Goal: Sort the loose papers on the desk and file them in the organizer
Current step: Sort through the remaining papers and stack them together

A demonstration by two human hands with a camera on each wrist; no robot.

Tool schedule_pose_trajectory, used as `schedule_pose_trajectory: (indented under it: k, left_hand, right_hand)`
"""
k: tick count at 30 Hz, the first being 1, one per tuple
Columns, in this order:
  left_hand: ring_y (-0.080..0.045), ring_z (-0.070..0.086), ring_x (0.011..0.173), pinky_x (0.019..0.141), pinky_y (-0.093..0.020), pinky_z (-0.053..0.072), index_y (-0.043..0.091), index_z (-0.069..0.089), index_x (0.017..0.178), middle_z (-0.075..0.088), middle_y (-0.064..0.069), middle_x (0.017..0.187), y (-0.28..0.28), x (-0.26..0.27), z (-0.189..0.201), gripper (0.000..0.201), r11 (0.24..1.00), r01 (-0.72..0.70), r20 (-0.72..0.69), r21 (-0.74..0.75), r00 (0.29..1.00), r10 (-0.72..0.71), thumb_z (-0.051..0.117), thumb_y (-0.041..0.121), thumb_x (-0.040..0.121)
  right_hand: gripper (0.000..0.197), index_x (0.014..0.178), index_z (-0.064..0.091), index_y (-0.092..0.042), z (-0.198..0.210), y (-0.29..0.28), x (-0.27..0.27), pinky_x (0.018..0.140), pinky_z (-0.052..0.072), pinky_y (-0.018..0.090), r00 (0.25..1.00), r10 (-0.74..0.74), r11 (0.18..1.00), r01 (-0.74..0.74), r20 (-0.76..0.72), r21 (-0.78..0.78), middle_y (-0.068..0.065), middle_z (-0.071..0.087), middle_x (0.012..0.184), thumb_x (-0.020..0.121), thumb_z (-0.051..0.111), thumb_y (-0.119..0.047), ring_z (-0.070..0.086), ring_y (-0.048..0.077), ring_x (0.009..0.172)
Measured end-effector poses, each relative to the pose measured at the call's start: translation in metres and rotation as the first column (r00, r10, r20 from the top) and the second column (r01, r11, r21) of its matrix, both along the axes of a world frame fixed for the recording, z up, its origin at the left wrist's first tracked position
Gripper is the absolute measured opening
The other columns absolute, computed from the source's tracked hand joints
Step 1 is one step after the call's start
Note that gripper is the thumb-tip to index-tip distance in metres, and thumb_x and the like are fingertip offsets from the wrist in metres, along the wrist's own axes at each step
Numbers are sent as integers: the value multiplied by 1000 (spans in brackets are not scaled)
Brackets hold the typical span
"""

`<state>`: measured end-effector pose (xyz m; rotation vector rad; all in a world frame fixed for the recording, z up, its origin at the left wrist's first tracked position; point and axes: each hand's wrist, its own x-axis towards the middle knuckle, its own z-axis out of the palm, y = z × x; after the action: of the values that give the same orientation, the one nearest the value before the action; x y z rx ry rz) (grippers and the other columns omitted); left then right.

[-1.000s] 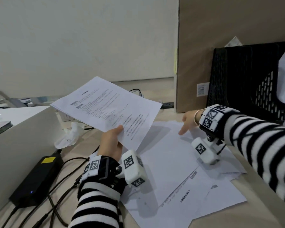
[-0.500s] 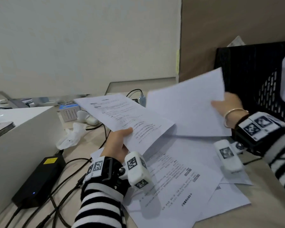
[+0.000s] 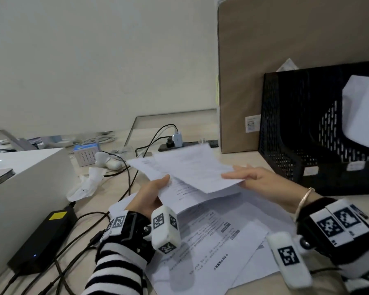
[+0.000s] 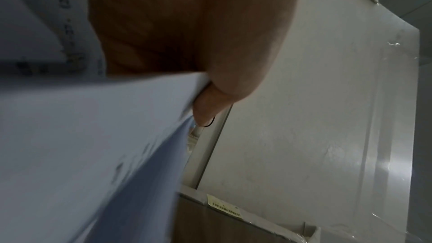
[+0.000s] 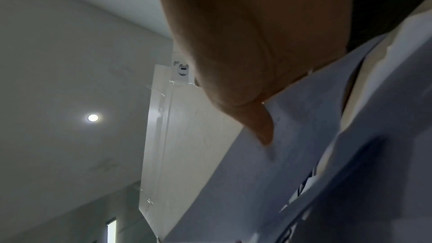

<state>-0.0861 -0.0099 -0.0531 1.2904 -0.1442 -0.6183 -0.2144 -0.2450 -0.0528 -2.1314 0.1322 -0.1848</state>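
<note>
My left hand pinches a printed sheet at its near edge, thumb on top, above the desk. My right hand pinches a second sheet at its right edge and lays it over the first. Several loose papers lie spread on the desk below both hands. The black mesh organizer stands at the right with one white paper in it. In the left wrist view the thumb presses on paper. In the right wrist view a finger rests on paper.
A tall cardboard box stands behind the organizer. A white box fills the left side. Beside it lie a black power adapter with cables and a crumpled tissue. A power strip sits at the back.
My right hand picked a sheet off the desk pile, lifted it, then brought it left and down onto the sheet in my left hand. The left hand lowered its sheet slightly.
</note>
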Motion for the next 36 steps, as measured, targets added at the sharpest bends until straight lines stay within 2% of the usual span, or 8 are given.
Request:
schedule_pose_trajectory:
  k: [5,11,15,17,22,27,33,36]
  left_hand:
    - [-23,69,58,58,-38,51,5,58,91,72,-11,64,-3,-2,-1,21,995,49,-45,89,998,-45,43,15,102]
    - [-28,69,59,42,-32,54,1,55,123,72,-15,78,-3,5,-7,27,949,50,-99,312,995,-20,54,11,97]
    - [-29,58,70,50,-38,48,1,49,124,62,-15,85,-4,4,-7,27,949,24,-79,315,997,1,51,3,97]
    - [-28,59,72,55,-38,45,2,47,127,62,-13,86,-3,7,-11,30,969,-30,-56,247,997,45,49,0,97]
    - [-37,63,100,77,-43,54,-1,48,132,65,-21,117,-6,15,-21,37,978,-192,59,79,981,187,49,-3,95]
    - [-39,62,109,91,-48,51,4,50,131,64,-19,121,-7,20,-25,36,973,-224,100,47,971,218,50,-1,95]
    - [-33,63,104,91,-45,52,4,49,130,65,-15,118,-11,20,-25,35,967,-253,153,-10,956,252,50,-1,95]
    - [-29,64,100,86,-41,53,7,51,127,67,-11,113,-13,15,-23,31,972,-222,178,-70,956,232,50,0,96]
  right_hand:
    - [47,116,67,-37,0,9,-4,106,7,15,994,71,997,-74,-86,-34,-13,35,148,95,43,-2,13,-7,137]
    - [46,116,68,-28,3,14,-7,100,12,10,990,90,996,-88,-109,25,-28,39,122,96,40,3,22,-32,105]
    - [33,113,70,-29,0,9,-6,99,30,17,999,-41,997,43,-35,57,-24,48,122,94,52,-9,42,-9,117]
    - [29,114,69,-25,0,5,-5,82,42,14,982,-183,979,179,37,96,-15,55,124,91,59,-11,53,0,107]
    - [35,125,59,-22,-9,-7,3,75,45,20,891,-443,861,392,100,325,-5,53,127,90,62,-16,55,5,97]
    - [31,120,60,-23,-15,-11,9,97,48,37,887,-458,826,399,63,398,-6,56,124,90,63,-21,57,15,107]
    - [65,143,33,-16,-13,-5,8,86,55,39,884,-468,653,327,25,683,0,60,110,90,62,-37,69,22,98]
    - [58,133,49,-15,-3,1,-1,69,59,30,966,-246,659,222,-73,719,12,68,114,85,64,-44,72,23,94]
